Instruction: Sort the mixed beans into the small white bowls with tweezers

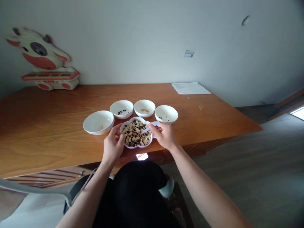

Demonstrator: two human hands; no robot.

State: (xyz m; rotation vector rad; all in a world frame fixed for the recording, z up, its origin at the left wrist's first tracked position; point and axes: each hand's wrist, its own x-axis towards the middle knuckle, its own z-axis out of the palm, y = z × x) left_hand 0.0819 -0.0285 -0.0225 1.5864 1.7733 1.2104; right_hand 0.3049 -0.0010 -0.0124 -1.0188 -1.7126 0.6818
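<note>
A flower-shaped bowl (137, 147) with a pale purple rim stands near the table's front edge, filled with mixed beans and seeds (134, 133) in black, yellow and whitish tones. My left hand (114, 142) grips its left rim, the thumb and fingers curled at the edge. Pinched in my right hand (164, 134) are slim light-blue tweezers (150, 127), their tip pointing down-left over the mix. Behind stand white bowls: the left one (98, 122) holds a few pale bits, the second (121, 109) black beans, the third (144, 108) brownish pieces, the right one (166, 113) small dark greenish beans.
A cow-shaped toy keyboard (48, 63) is at the back left of the wooden table (59, 126). Sheets of paper (190, 88) lie at the back right. A lit phone screen (142, 156) shows below the front edge, above my knees.
</note>
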